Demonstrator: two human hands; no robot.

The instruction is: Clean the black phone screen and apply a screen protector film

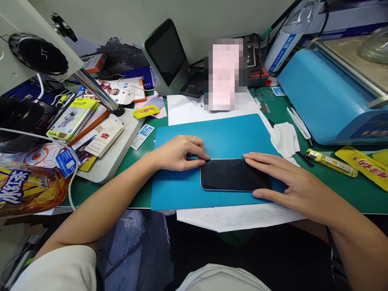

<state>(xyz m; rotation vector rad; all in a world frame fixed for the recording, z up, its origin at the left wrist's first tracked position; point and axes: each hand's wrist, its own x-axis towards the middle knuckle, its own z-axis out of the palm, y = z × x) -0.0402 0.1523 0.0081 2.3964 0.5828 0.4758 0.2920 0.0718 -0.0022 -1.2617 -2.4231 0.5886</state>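
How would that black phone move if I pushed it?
The black phone would probably slide, not roll, since it lies flat on the blue mat. It looks smooth and glassy, so it might feel slippery and could crack if dropped.

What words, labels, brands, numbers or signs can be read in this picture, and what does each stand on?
"冰红茶": the drink bottle, far left.
"BATTERY", as best I can read it: the yellow-edged box.
A V-like mark: the black knob.
Too small or blurred: print on the upper-right bottle, the far-right yellow packet and the blue-and-white card.
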